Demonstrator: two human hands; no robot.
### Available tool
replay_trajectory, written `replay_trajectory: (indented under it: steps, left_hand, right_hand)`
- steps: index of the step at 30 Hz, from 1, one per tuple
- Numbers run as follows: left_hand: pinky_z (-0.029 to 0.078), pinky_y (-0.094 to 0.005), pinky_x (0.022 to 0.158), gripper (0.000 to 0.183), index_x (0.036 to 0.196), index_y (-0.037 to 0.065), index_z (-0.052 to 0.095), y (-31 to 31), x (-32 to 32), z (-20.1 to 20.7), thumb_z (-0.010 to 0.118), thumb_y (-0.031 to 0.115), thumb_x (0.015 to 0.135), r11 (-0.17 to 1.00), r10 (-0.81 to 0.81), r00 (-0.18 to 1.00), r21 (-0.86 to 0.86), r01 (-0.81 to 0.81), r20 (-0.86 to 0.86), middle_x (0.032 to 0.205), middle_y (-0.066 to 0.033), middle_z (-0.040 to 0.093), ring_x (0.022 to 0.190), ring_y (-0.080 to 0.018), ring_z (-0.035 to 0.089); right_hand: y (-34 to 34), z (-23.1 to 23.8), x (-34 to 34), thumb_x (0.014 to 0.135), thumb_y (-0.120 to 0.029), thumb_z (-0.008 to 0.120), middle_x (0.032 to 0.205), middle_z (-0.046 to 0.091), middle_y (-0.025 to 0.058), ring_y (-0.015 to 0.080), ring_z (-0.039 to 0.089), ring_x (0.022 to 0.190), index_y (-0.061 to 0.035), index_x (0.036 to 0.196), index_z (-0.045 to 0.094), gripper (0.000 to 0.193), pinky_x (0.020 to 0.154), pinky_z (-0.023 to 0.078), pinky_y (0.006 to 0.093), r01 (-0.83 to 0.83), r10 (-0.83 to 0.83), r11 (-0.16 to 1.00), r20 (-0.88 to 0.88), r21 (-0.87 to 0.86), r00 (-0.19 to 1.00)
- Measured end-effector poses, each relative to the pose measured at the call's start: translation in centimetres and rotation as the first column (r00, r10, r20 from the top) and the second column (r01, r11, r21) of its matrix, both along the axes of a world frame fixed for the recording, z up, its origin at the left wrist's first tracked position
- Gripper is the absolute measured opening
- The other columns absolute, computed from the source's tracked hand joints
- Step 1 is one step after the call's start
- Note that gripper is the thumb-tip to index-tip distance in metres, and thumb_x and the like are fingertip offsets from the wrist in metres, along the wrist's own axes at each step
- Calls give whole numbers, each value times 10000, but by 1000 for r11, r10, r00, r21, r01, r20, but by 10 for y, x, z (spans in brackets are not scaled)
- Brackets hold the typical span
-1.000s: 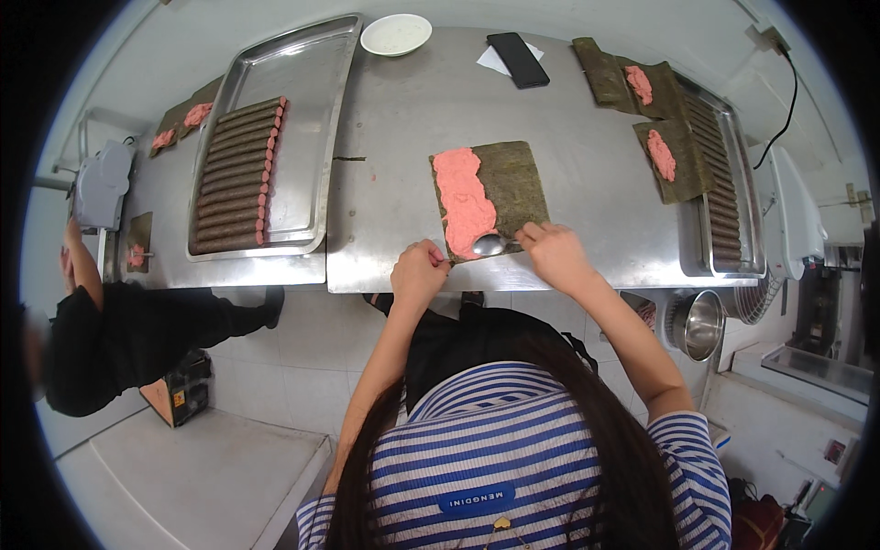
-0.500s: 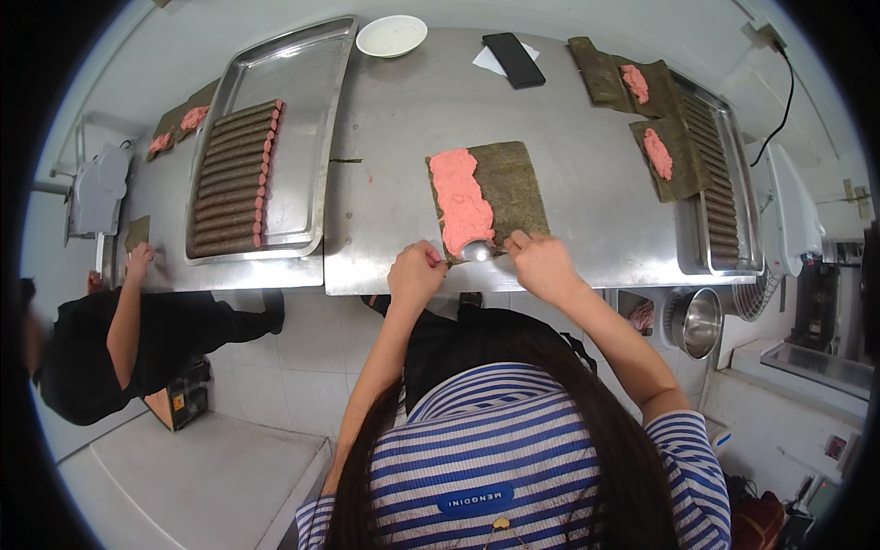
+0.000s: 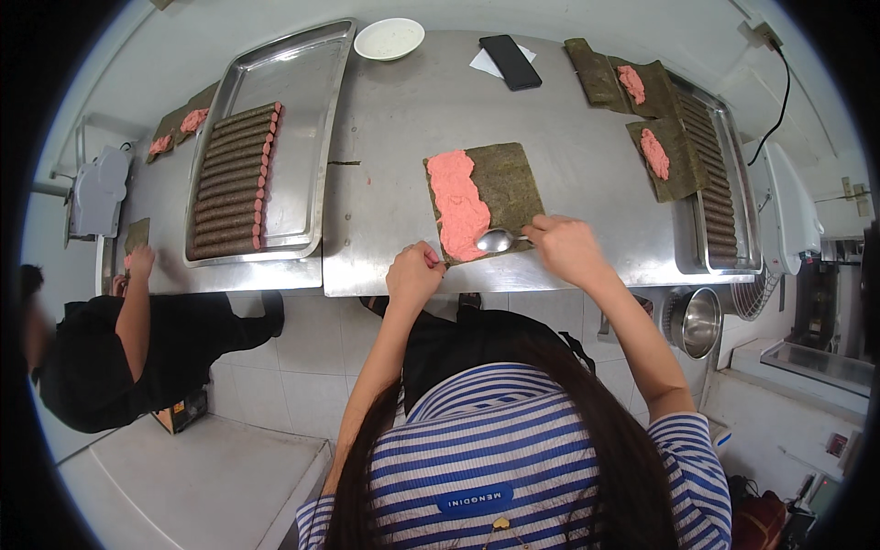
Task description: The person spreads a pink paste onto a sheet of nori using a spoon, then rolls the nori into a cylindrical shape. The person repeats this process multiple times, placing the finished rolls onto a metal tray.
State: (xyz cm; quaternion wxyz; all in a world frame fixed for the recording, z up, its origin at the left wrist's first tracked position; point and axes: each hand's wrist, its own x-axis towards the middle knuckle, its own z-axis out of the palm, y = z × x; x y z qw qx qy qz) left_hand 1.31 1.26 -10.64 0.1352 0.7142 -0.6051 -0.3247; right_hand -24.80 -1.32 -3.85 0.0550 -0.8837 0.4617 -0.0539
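On the steel table in front of me lies a dark green seaweed sheet. Pink paste covers its left part in a thick, uneven band. My right hand is closed round the handle of a metal spoon, whose bowl touches the near right edge of the paste. At the sheet's near left corner, the fingers of my left hand are closed on the seaweed.
A steel tray with a row of seaweed rolls stands left. Another roll-filled tray is at right, partly under seaweed sheets with paste lumps. Behind are a white bowl and phone. A co-worker works far left.
My right hand has moved right and slightly away from me with the spoon, so more of its bowl shows. My left hand stays at the corner.
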Motion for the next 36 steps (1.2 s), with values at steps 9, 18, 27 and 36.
replay_trajectory:
  steps: [9,18,27,36]
  left_hand:
    - [512,-368,668,174,798,63,655,0,-1,1,721,179,686,1000,9,1000,0,-9,-8,746,-79,665,729,-247,655]
    - [509,-403,708,158,796,72,639,-2,-2,6,710,175,699,998,-16,1000,53,17,-7,826,-87,652,801,-277,642]
    - [506,-413,699,146,777,68,632,1,0,3,704,170,700,999,-9,1000,45,10,-22,822,-101,650,794,-293,638]
    - [509,-414,692,151,771,70,632,-2,1,4,704,180,697,999,-38,999,38,38,-8,818,-100,654,779,-296,641]
  right_hand:
    - [-58,-32,24,773,-82,577,834,618,55,259,638,781,-78,878,699,161,645,506,400,-60,65,996,67,-66,996]
    - [-115,-38,42,741,-42,575,847,629,85,291,647,806,-83,834,705,164,689,515,420,18,-8,994,89,-111,996]
    - [-62,-13,28,773,-63,556,844,618,80,293,644,775,-87,833,687,146,642,514,427,38,-39,999,50,20,998]
    - [-59,-32,18,765,-70,572,837,624,60,279,649,764,-82,858,697,156,636,515,413,35,-34,999,18,-11,999]
